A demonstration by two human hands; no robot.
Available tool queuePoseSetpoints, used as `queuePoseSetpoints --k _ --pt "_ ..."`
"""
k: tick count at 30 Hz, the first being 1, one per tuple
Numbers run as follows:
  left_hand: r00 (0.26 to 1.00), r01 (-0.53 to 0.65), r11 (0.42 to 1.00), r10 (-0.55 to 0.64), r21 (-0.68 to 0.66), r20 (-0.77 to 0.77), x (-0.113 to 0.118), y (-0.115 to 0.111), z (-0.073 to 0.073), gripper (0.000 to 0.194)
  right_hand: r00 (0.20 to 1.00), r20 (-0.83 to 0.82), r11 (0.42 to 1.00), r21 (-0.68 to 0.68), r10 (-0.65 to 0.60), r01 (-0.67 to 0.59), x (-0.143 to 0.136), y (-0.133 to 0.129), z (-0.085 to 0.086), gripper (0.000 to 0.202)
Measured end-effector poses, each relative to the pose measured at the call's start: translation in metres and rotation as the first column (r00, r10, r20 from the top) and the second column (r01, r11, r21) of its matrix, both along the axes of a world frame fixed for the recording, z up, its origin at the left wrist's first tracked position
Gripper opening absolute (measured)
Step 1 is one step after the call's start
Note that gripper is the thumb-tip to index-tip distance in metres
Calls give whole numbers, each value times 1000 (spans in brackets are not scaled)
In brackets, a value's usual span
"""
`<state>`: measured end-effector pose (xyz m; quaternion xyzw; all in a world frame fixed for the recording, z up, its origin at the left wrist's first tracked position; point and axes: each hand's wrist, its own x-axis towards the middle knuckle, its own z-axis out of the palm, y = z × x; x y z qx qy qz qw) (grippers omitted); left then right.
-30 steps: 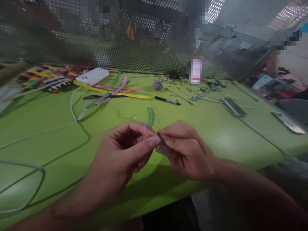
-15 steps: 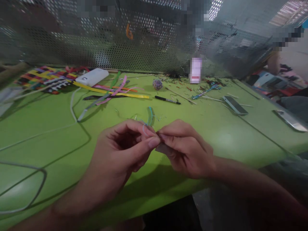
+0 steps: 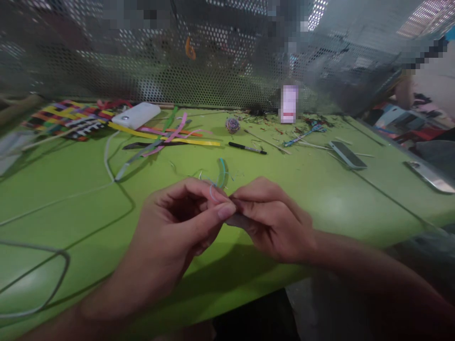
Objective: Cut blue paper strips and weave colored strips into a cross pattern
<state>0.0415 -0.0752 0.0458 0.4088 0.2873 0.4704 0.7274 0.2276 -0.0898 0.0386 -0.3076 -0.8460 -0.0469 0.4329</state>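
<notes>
My left hand (image 3: 185, 232) and my right hand (image 3: 275, 220) meet fingertip to fingertip above the green table (image 3: 330, 203). The left thumb and index finger are pinched, with a thin pale blue strand (image 3: 212, 192) looping over the index fingertip. Between the right hand's closed fingers is a small greyish flat piece (image 3: 239, 221), mostly hidden by them. Just beyond the fingertips lies a curved teal strip (image 3: 222, 171) among fine thread scraps.
Coloured strips (image 3: 174, 135), a woven mat (image 3: 67, 118) and a white device (image 3: 137, 115) with a cable lie back left. A black pen (image 3: 247, 148), a speckled ball (image 3: 232, 124) and phones (image 3: 347, 155) lie farther back and right. A perforated metal screen (image 3: 213, 71) stands behind.
The right hand has shifted very slightly left, and the greyish piece has tilted a little and shows slightly farther left. The left hand keeps its pinch in almost the same place.
</notes>
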Motion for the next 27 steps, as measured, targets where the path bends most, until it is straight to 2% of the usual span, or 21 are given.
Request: queuePoseSetpoints --k 7,13,16,20,24,27 --pt "1000 -12 1000 12 -24 14 3 1 -1 15 997 -68 999 29 -24 27 -3 -1 -5 2" --pt "999 -8 998 11 -59 50 4 3 2 13 987 -160 998 57 -23 33 -6 4 -6 11" --pt "997 -41 997 46 -70 60 5 6 3 14 963 -269 999 -27 -31 25 -7 9 -3 5" --pt "996 -73 994 77 -82 46 6 9 1 17 901 -431 974 -223 -56 -46 -6 12 6 4" --pt "997 -70 994 74 -81 39 6 10 -4 15 901 -433 929 -342 -24 -139 -4 10 15 9" --pt "995 -87 994 90 -69 48 8 12 -6 17 919 -392 935 -341 -43 -102 -5 9 16 5"
